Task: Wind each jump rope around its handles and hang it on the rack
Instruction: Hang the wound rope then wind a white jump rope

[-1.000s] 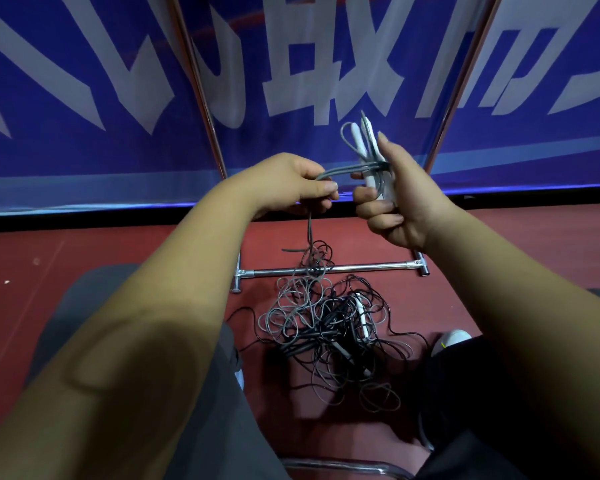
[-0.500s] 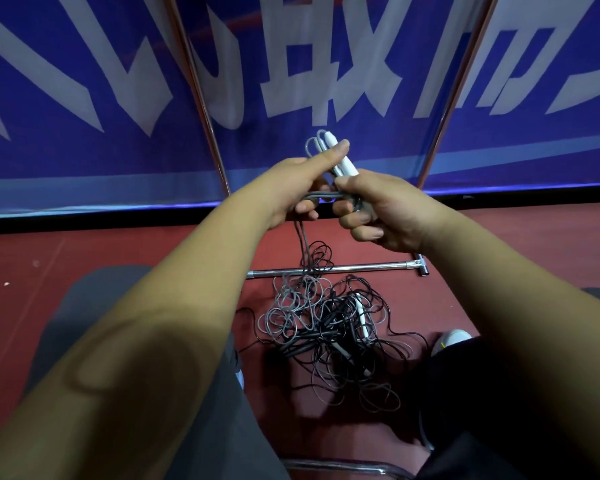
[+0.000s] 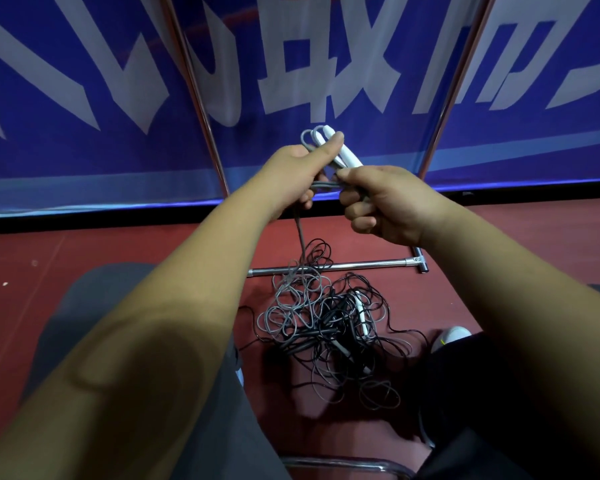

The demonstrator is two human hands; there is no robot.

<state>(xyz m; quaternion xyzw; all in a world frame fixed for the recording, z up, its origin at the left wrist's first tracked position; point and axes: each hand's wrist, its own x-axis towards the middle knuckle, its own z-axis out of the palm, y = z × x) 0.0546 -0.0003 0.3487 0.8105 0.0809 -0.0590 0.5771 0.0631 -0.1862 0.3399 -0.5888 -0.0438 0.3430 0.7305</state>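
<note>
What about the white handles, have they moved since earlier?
Yes. The white handles in the right hand swung left, away from the right rack pole, toward the left hand holding the grey cord.

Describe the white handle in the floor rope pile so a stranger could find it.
Below the blue banner, a chrome bar lies across the red floor. In front of it sits a tangle of ropes; the handle lies in its right half, bright white among grey and black cords.

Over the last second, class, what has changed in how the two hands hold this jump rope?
The left hand moved right, carrying the grey cord to the white handles, thumb now along them. The right hand dipped, tilting the handles leftward, still gripping them. Floor tangle and rack bar unchanged.
</note>
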